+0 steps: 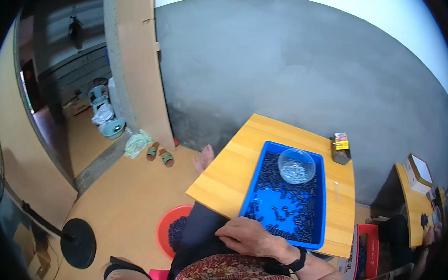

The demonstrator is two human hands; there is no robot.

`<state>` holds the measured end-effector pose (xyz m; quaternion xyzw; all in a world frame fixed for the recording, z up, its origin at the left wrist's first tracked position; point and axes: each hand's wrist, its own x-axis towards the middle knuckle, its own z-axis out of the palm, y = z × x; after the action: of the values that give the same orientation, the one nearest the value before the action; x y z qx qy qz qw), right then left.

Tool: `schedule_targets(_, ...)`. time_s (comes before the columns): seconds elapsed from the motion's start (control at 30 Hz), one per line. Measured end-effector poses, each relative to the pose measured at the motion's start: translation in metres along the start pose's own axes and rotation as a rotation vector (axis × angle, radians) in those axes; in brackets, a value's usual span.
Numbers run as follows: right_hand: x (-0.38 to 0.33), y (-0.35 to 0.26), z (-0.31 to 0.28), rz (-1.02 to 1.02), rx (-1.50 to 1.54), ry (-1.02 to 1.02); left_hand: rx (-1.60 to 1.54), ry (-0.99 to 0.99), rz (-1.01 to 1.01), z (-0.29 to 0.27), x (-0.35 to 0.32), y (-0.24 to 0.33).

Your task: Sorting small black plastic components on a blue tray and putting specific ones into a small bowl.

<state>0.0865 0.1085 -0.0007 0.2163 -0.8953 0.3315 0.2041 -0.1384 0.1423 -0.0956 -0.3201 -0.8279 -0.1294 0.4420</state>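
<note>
The right hand [251, 237] lies flat on the lap, fingers loosely spread and holding nothing, just beside the near edge of the blue plastic tray [321, 207] of small dark parts on the pale wooden worktop [227, 178]. The left hand is out of view. Reaching in, it is best to pinch single parts clear of the clear round bowl [296, 165].

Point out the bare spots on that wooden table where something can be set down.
Wooden table: a wide bare strip left of the blue tray, and a narrower one between tray and small box. The tray is crowded with dark parts and a clear bowl.
</note>
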Motion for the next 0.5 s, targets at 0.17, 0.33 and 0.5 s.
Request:
schedule_targets(0.17,-0.002,0.009,0.004,0.021,-0.008,0.007,0.196,0.035,0.132,-0.062,-0.009,-0.030)
schedule_targets(0.33,-0.003,0.019,0.002,-0.009,-0.087,0.043,0.369,0.233,0.442,-0.339,0.027,-0.114)
schedule_targets(0.5,0.001,0.015,0.008,-0.035,-0.128,0.013,0.352,0.235,0.518,-0.435,0.039,-0.119)
